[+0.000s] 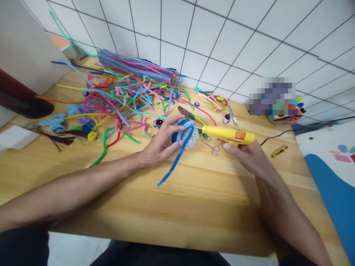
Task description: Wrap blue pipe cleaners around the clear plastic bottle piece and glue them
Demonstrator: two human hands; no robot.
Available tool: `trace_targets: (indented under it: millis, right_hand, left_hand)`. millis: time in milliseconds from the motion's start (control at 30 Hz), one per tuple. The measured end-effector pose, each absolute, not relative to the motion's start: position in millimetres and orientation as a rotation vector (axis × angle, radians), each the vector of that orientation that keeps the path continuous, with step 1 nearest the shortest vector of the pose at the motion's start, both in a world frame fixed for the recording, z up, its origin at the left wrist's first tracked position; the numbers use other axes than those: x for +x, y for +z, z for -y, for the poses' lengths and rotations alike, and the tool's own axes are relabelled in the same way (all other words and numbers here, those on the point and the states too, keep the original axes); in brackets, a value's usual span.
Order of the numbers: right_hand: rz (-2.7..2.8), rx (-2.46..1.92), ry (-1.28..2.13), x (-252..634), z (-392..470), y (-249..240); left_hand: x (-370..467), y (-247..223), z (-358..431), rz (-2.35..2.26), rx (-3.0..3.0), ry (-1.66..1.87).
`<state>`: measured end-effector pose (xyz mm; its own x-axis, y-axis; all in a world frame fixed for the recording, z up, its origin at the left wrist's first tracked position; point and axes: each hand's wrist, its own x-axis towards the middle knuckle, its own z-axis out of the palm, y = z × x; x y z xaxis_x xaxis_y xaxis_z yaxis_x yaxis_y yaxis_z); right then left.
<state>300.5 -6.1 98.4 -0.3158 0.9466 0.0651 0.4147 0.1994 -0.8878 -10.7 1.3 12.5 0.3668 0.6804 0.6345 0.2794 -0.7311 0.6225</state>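
Bare forearms (91, 184) over wooden table (166, 214); left hand (158, 144), fingers curled, slightly spread, grips ball (192, 142) mid-table near pliers (185, 111), blue pipe cleaner (175, 163) arching across; right hand (246, 155), fingers wrapped round yellow glue gun (226, 134), nozzle (198, 128) at ball, contact unclear.

A pale wooden table (177, 207) with visible grain stretched across most of the frame. A tangle of colourful pipe cleaners (111, 99) covered its upper-left part, with a thick bundle of purple, blue and pink ones (135, 68) along its back edge. At the left edge lay a white block (17, 138), with dark strands (62, 139) just beside it. Near the centre lay pliers (185, 111) and, lower, small scissors (215, 150). Right of centre lay a pen (233, 115); farther right, a yellow-and-black knife (279, 151) and a dark cord (273, 135).
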Motion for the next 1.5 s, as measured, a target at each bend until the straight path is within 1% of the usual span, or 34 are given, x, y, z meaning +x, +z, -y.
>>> trace_targets:
  millis: [133,400,567,1000,1233,1500]
  right_hand:
    - [1.937,-1.269,1.005,296,13,98]
    - [2.363,-1.108,0.424,290,29,108]
    - [2.489,-1.033,0.213,289,30,103]
    - [2.575,-0.947,-0.064,287,35,95]
    - [2.528,-0.976,-0.105,290,33,92]
    - [2.530,-0.937,-0.141,288,34,92]
  left_hand:
    - [-11,14,-1,-0.839,2.233,1.358]
    - [-11,8,-6,-0.804,2.194,1.395]
    - [-10,6,-7,-0.812,2.159,1.421]
    - [-9,12,-3,-0.840,2.247,1.401]
    - [-8,13,-3,-0.825,2.259,1.425]
    - [-8,14,-2,-0.815,2.239,1.373]
